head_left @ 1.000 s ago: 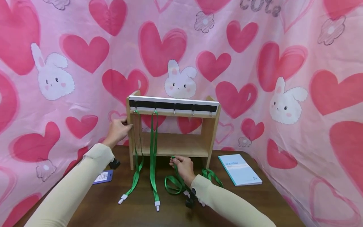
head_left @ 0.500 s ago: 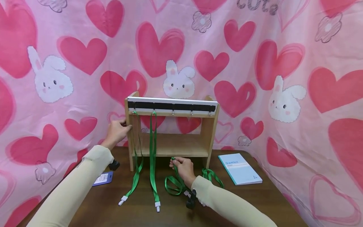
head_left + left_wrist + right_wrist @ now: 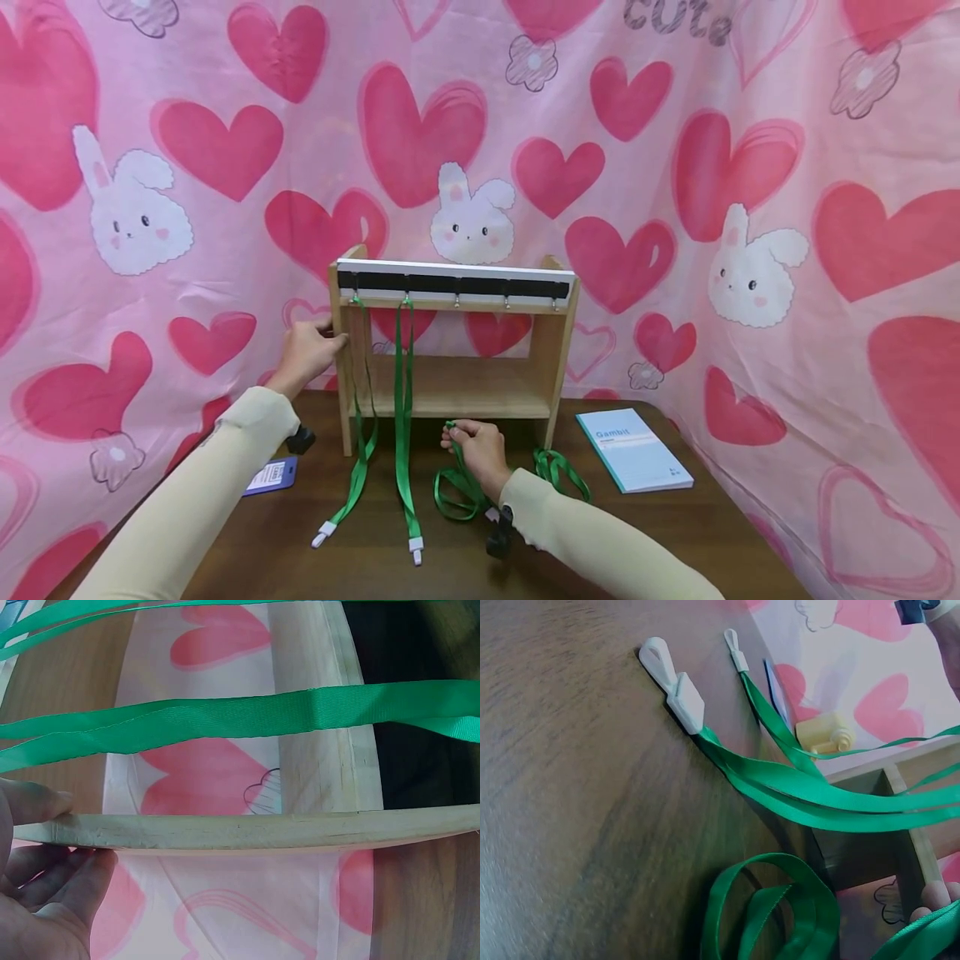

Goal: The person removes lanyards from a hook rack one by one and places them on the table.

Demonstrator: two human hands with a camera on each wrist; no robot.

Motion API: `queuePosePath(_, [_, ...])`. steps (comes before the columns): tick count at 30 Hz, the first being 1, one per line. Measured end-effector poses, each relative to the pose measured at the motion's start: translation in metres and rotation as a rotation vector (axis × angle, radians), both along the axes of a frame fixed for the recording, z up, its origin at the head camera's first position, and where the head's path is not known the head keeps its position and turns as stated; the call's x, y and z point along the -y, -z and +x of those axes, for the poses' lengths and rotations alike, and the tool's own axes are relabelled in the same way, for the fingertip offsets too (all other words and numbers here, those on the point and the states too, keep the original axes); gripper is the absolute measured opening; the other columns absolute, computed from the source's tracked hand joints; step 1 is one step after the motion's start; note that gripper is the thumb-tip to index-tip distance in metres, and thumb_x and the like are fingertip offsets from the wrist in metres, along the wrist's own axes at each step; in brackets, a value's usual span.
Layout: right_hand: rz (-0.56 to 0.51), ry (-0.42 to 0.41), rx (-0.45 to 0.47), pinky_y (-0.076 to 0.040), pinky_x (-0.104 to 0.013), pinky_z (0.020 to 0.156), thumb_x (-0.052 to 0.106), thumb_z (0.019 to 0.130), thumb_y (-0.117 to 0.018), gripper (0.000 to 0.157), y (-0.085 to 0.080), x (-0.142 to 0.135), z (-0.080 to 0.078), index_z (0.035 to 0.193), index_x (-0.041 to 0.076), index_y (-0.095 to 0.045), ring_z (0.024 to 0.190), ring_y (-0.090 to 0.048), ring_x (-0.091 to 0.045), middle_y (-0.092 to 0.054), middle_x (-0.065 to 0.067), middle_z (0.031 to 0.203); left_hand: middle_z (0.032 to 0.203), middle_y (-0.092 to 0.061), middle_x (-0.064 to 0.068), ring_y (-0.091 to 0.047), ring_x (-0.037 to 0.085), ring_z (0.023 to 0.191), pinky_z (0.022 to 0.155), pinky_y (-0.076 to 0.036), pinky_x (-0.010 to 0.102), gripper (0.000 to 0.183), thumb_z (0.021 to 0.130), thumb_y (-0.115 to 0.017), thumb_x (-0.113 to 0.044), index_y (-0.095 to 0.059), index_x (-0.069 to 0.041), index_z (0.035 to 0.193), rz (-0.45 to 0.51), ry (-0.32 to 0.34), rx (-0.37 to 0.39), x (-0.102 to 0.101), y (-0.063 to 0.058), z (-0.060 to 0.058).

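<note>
My left hand [image 3: 306, 354] grips the left side panel of a small wooden shelf [image 3: 453, 387]. In the left wrist view, the thumb lies on one face of the panel [image 3: 247, 831] and the fingers on the other. Low in front of the shelf, my right hand [image 3: 482, 454] pinches a green lanyard [image 3: 459, 492], whose loops trail onto the table. Two green lanyards, one at the far left [image 3: 360, 467] and one beside it [image 3: 403, 417], hang from hooks on the white-and-black strip [image 3: 457, 284]. Their white clips reach down toward the table. Several bare hooks show further right.
Another coiled green lanyard [image 3: 561, 473] lies right of my right hand. A light-blue notebook [image 3: 637, 450] is at the right, a blue card holder [image 3: 276, 475] at the left. The right wrist view shows a small yellowish object [image 3: 823, 735]. A pink patterned cloth [image 3: 637, 167] stands behind.
My right hand has shifted slightly left with the pinched lanyard. The left hand keeps its grip on the side panel, and the hanging lanyards stay on their hooks.
</note>
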State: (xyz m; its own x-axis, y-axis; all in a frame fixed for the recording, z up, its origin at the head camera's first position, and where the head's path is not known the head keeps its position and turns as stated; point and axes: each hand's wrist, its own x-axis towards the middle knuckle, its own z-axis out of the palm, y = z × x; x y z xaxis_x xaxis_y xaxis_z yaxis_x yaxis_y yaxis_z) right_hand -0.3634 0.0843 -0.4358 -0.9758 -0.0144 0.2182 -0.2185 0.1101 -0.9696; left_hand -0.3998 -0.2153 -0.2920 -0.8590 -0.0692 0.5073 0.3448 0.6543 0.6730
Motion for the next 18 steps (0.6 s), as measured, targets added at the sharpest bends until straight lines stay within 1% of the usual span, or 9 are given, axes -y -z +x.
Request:
queuePosePath(4, [0.009,-0.012,0.015,-0.065,-0.039,0.083,0.009,0.097,-0.066,0.019,0.004,0.003,0.003,0.111,0.001,-0.077,0.083,-0.078,-0.016,-0.079,-0.016,0.102,0.124,-0.069,0.029,-0.071,0.045,0.108,0.089,-0.06,0.054,0.048,0.097,-0.066,-0.022,-0.059,-0.002,0.14,-0.007,-0.011,-0.011,0.0,0.001,-0.001])
queuePosePath(7, [0.011,-0.009,0.031,-0.065,-0.039,0.083,0.009,0.097,-0.066,0.019,0.007,0.004,0.004,0.11,0.001,-0.077,0.083,-0.078,-0.016,-0.079,-0.014,0.101,0.122,-0.07,0.028,-0.072,0.045,0.107,0.089,-0.06,0.054,0.046,0.096,-0.067,-0.022,-0.062,-0.002,0.138,-0.018,-0.021,-0.02,-0.001,0.001,-0.002])
queuePosePath(9, [0.021,-0.004,0.034,-0.065,-0.036,0.082,0.009,0.096,-0.067,0.018,0.009,0.004,0.005,0.108,0.003,-0.078,0.084,-0.078,-0.017,-0.08,-0.012,0.099,0.122,-0.07,0.028,-0.072,0.044,0.107,0.089,-0.06,0.054,0.045,0.096,-0.067,-0.022,-0.063,-0.002,0.137,-0.022,-0.025,-0.024,-0.001,0.001,-0.003])
queuePosePath(11, [0.066,0.011,0.027,-0.065,-0.034,0.082,0.012,0.095,-0.068,0.015,0.012,0.005,0.007,0.104,0.006,-0.08,0.087,-0.078,-0.017,-0.08,-0.008,0.096,0.122,-0.07,0.028,-0.071,0.045,0.107,0.089,-0.06,0.054,0.045,0.096,-0.067,-0.022,-0.063,-0.002,0.136,-0.024,-0.026,-0.026,-0.001,0.001,-0.003])
queuePosePath(13, [0.142,0.034,0.008,-0.064,-0.032,0.083,0.015,0.094,-0.07,0.013,0.016,0.005,0.008,0.1,0.01,-0.081,0.089,-0.077,-0.015,-0.081,-0.003,0.092,0.122,-0.07,0.028,-0.071,0.045,0.107,0.089,-0.06,0.055,0.045,0.096,-0.067,-0.022,-0.063,-0.002,0.137,-0.02,-0.025,-0.025,-0.001,0.001,-0.004])
queuePosePath(16, [0.252,0.063,-0.02,-0.061,-0.032,0.084,0.018,0.093,-0.072,0.012,0.022,0.006,0.01,0.097,0.014,-0.082,0.091,-0.075,-0.011,-0.081,0.003,0.087,0.122,-0.071,0.028,-0.072,0.045,0.107,0.089,-0.06,0.055,0.045,0.096,-0.067,-0.022,-0.063,-0.002,0.137,-0.015,-0.026,-0.023,-0.001,0.001,-0.004])
queuePosePath(18, [0.3,0.073,-0.035,-0.061,-0.032,0.085,0.019,0.093,-0.072,0.012,0.027,0.006,0.011,0.097,0.014,-0.083,0.092,-0.074,-0.009,-0.081,0.004,0.085,0.122,-0.07,0.028,-0.071,0.044,0.107,0.089,-0.06,0.055,0.046,0.096,-0.067,-0.021,-0.062,-0.002,0.137,-0.011,-0.025,-0.022,-0.001,0.001,-0.003])
